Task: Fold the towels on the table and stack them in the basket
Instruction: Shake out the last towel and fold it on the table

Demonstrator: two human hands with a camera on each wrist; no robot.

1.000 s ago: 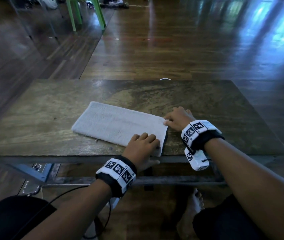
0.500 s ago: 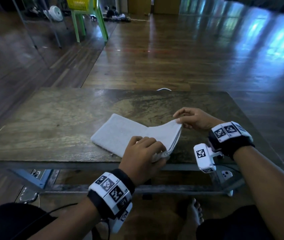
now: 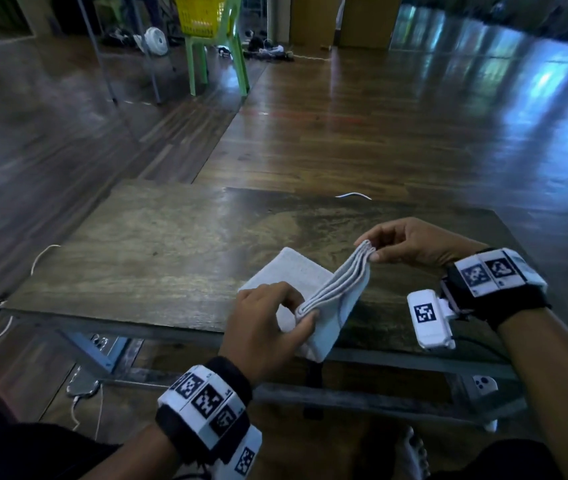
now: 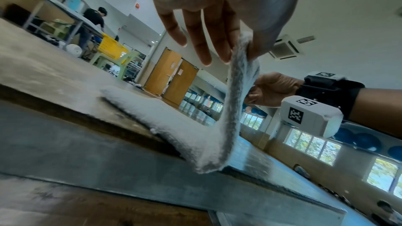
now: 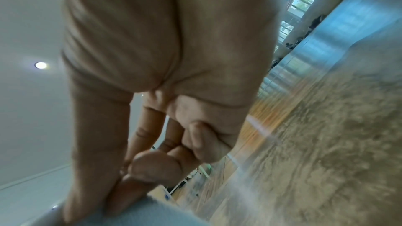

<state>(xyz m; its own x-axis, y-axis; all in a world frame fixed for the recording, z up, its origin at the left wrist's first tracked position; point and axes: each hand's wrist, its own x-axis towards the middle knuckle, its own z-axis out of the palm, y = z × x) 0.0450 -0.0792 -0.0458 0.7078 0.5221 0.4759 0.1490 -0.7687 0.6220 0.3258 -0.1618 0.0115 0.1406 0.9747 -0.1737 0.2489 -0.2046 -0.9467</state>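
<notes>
The right end of the white towel, which lay flat on the surface a second ago, is now lifted clear and standing up as a layered flap. The left hand pinches the near corner of that raised edge between thumb and fingers, and the right hand pinches the far corner, thumb against forefinger, its other fingers curled in. In the left wrist view the cloth rises almost straight up from the surface's near edge to the fingertips. Judged from this, the fold across the towel's length is under way: the raised half looks set to be carried leftward over the half that rests flat.

The flat part sits on the near right portion of the surface, its left end pointing away and to the left, its near corner hanging just over the front edge. The towel's long axis runs roughly left to right, angled slightly; the held edge crosses it, running near to far between the two hands. A yellow basket stands on a green chair well beyond the surface; the towel is not yet in it.
</notes>
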